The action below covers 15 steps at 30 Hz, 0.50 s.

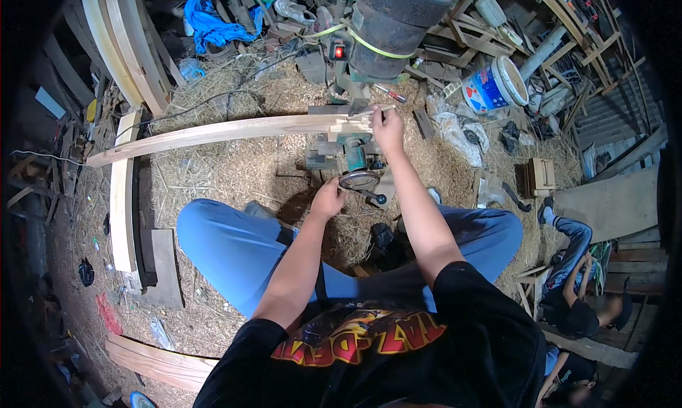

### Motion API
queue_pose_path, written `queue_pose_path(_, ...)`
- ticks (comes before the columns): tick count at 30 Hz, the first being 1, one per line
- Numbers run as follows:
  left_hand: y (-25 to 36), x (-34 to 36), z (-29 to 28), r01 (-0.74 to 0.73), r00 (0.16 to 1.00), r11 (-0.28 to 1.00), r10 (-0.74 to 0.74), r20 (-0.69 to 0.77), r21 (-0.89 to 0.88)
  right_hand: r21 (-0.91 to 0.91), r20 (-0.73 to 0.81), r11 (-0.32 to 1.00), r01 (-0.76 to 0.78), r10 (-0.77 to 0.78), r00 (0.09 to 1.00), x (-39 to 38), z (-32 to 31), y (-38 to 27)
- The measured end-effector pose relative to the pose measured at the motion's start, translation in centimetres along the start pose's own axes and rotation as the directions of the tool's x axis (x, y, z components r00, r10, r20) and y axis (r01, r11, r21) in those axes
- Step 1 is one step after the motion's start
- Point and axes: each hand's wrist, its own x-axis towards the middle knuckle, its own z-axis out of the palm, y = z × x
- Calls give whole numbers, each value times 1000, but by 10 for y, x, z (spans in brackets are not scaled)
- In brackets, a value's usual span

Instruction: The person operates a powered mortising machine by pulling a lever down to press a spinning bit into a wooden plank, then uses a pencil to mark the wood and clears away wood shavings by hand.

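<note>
Pale wood forms the long beam before you, its left part crossing a plank and its right end on the machine below the dark motor. Your right hand is at that right end, its grip narrow with bent fingers, though I cannot tell what it closes on; your left hand is at the rim of the handwheel, its fingers partly hidden, so that grip's state is unclear. Shavings cover the floor around the machine, and a bucket is right of the motor.
</note>
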Motion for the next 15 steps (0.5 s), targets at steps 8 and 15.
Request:
queue_pose_path(8,-2,5,6,19,999,999,-18,38,-40,87,-1,994,-68,68,998,3,4,30)
queue_pose_path(15,0,2,0,24,999,1000,-23,31,-20,-123,46,991,51,-46,998,-2,-1,2)
